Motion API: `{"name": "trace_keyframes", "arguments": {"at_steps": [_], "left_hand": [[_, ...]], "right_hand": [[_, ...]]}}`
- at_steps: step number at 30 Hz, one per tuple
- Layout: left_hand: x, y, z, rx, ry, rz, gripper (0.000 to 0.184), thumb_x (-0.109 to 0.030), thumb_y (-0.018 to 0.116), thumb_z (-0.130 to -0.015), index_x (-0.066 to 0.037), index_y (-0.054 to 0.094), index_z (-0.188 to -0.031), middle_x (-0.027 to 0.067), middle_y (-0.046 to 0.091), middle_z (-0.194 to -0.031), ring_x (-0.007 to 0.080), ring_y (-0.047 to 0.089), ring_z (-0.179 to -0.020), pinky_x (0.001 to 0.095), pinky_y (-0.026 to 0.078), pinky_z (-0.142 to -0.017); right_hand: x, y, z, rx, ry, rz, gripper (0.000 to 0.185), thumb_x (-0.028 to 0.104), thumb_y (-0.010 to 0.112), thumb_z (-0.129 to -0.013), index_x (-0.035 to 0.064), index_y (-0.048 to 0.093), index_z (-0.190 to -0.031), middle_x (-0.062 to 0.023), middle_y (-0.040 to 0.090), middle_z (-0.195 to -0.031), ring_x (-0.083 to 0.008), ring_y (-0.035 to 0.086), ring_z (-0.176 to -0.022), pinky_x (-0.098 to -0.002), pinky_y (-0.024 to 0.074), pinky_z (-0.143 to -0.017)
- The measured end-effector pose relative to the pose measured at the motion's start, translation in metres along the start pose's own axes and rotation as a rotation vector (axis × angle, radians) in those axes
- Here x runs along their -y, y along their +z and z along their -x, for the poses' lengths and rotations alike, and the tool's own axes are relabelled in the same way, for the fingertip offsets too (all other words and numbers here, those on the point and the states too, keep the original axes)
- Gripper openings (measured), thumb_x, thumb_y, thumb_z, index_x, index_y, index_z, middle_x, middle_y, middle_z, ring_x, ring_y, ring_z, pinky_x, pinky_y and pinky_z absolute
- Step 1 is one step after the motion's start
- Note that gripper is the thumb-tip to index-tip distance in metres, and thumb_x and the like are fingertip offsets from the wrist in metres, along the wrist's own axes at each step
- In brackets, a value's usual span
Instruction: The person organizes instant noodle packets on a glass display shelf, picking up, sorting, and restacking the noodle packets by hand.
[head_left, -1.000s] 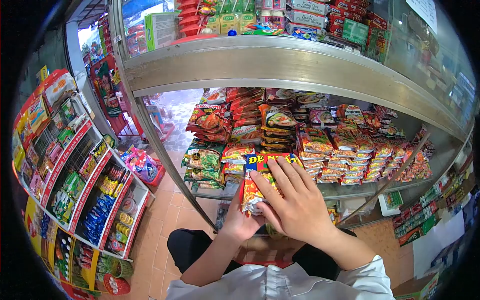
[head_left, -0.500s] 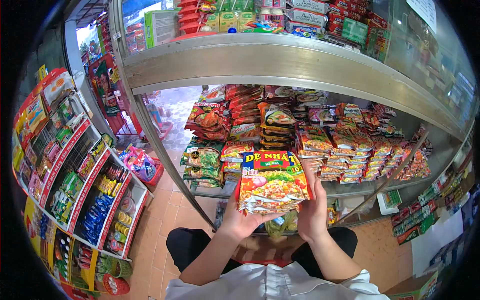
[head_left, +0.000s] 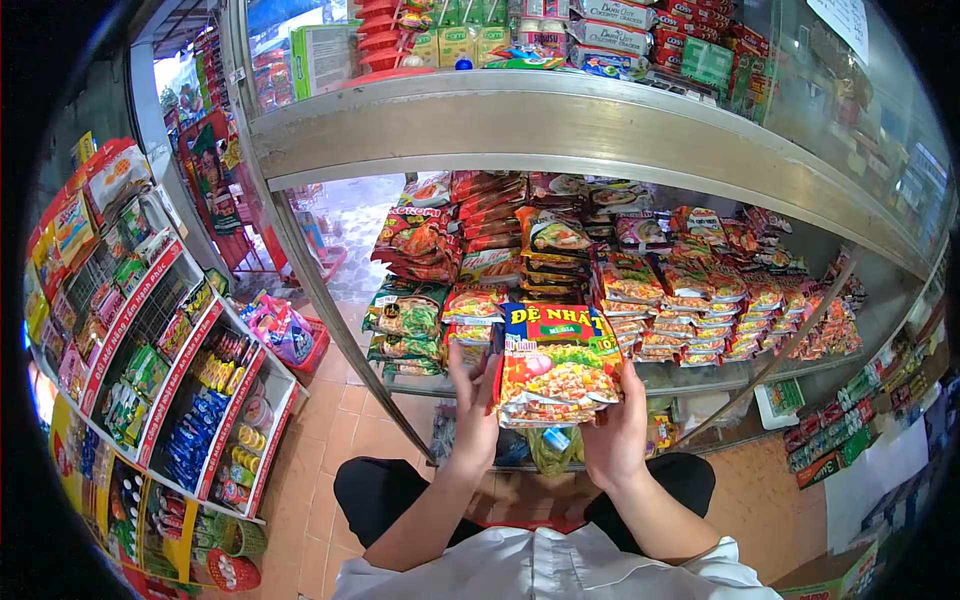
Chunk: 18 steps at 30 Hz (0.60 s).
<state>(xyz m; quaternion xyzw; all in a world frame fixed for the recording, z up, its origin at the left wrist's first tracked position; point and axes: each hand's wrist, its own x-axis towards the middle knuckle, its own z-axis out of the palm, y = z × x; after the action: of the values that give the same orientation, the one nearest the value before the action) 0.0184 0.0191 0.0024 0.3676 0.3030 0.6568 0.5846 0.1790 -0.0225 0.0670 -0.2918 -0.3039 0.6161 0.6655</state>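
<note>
Packs [head_left: 560, 375] in a stack, near side of cabinet [head_left: 580, 130], right of rack [head_left: 180, 350];
gripped at right edge by right hand [head_left: 615, 430]; flanked at left edge by left hand [head_left: 473, 415], fingers extended, firmness of contact hard to tell; liable, perhaps, to slide apart from uneven support or a loosened right grip; or to crumple from too hard a squeeze.
</note>
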Motion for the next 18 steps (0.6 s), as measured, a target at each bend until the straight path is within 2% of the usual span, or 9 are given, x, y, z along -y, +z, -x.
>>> {"name": "trace_keyframes", "arguments": {"at_steps": [2,3,5,6,8,10,14,17,18], "left_hand": [[-0.005,0.002,0.000,0.009,0.063,-0.035,0.079,-0.045,0.050,-0.112,-0.017,0.006,-0.171,0.0098,0.028,-0.168,0.0191,0.037,-0.149,0.0405,0.033,-0.121],[-0.005,0.007,0.004,0.024,0.070,-0.005,0.077,-0.050,0.043,-0.113,-0.013,0.009,-0.171,0.0105,0.022,-0.171,0.0218,0.022,-0.158,0.0405,0.023,-0.127],[-0.005,0.014,0.009,0.113,0.187,0.010,0.070,-0.052,0.028,-0.115,-0.015,0.009,-0.171,0.0117,0.028,-0.170,0.0252,0.035,-0.154,0.0431,0.030,-0.126],[-0.007,0.017,0.010,0.140,0.272,-0.049,0.072,-0.055,0.026,-0.114,-0.014,0.009,-0.171,0.0121,0.026,-0.172,0.0250,0.034,-0.155,0.0430,0.028,-0.127],[-0.010,0.017,0.015,0.231,0.249,-0.022,0.072,-0.051,0.030,-0.115,-0.013,0.006,-0.171,0.0115,0.023,-0.173,0.0249,0.033,-0.156,0.0427,0.029,-0.126],[-0.006,0.014,0.013,0.194,0.189,-0.060,0.075,-0.050,0.038,-0.113,-0.008,0.013,-0.170,0.0098,0.023,-0.172,0.0230,0.031,-0.156,0.0387,0.029,-0.126],[-0.020,0.013,0.017,0.205,-0.209,0.016,0.072,-0.046,0.043,-0.112,-0.012,0.015,-0.170,0.0089,0.043,-0.162,0.0203,0.052,-0.143,0.0390,0.044,-0.117],[-0.015,0.011,0.015,0.209,-0.229,0.059,0.069,-0.045,0.043,-0.113,-0.013,0.018,-0.170,0.0085,0.047,-0.159,0.0198,0.054,-0.140,0.0392,0.045,-0.116],[-0.022,0.021,0.019,0.112,-0.217,0.036,0.058,-0.041,0.039,-0.113,-0.009,0.032,-0.162,0.0087,0.052,-0.156,0.0210,0.054,-0.140,0.0404,0.043,-0.118]], "right_hand": [[-0.009,-0.002,-0.001,-0.018,0.002,-0.025,0.053,0.052,0.044,-0.110,0.0127,0.056,-0.145,-0.0032,0.064,-0.140,-0.0188,0.059,-0.131,-0.0415,0.0419,-0.112],[-0.011,-0.002,-0.001,0.000,-0.010,-0.035,0.052,0.050,0.043,-0.111,0.0127,0.055,-0.145,-0.0033,0.064,-0.140,-0.0184,0.059,-0.130,-0.0409,0.0416,-0.112],[-0.010,-0.003,0.000,0.003,0.018,-0.051,0.051,0.049,0.042,-0.112,0.0127,0.055,-0.145,-0.0036,0.064,-0.141,-0.0179,0.059,-0.130,-0.0404,0.0418,-0.112],[-0.010,-0.003,0.000,0.005,0.020,-0.045,0.051,0.049,0.042,-0.112,0.0127,0.055,-0.146,-0.0038,0.064,-0.141,-0.0181,0.060,-0.130,-0.0406,0.0417,-0.112],[-0.011,-0.005,0.001,0.006,0.018,-0.040,0.052,0.049,0.042,-0.112,0.0126,0.055,-0.146,-0.0039,0.063,-0.142,-0.0183,0.060,-0.130,-0.0407,0.0416,-0.113],[-0.016,-0.008,0.003,-0.046,-0.008,-0.041,0.052,0.048,0.044,-0.112,0.0125,0.055,-0.147,-0.0036,0.063,-0.142,-0.0181,0.059,-0.131,-0.0408,0.0408,-0.113],[-0.017,-0.012,0.004,-0.078,0.000,0.000,0.052,0.047,0.046,-0.112,0.0116,0.054,-0.149,-0.0032,0.063,-0.143,-0.0181,0.057,-0.132,-0.0405,0.0391,-0.115],[-0.021,-0.014,0.002,-0.054,-0.016,-0.039,0.053,0.048,0.047,-0.112,0.0108,0.054,-0.149,-0.0030,0.062,-0.144,-0.0178,0.056,-0.134,-0.0402,0.0377,-0.116],[-0.021,-0.014,0.002,-0.048,-0.030,-0.035,0.053,0.047,0.047,-0.112,0.0107,0.054,-0.149,-0.0032,0.061,-0.145,-0.0180,0.055,-0.135,-0.0403,0.0373,-0.116]]}}
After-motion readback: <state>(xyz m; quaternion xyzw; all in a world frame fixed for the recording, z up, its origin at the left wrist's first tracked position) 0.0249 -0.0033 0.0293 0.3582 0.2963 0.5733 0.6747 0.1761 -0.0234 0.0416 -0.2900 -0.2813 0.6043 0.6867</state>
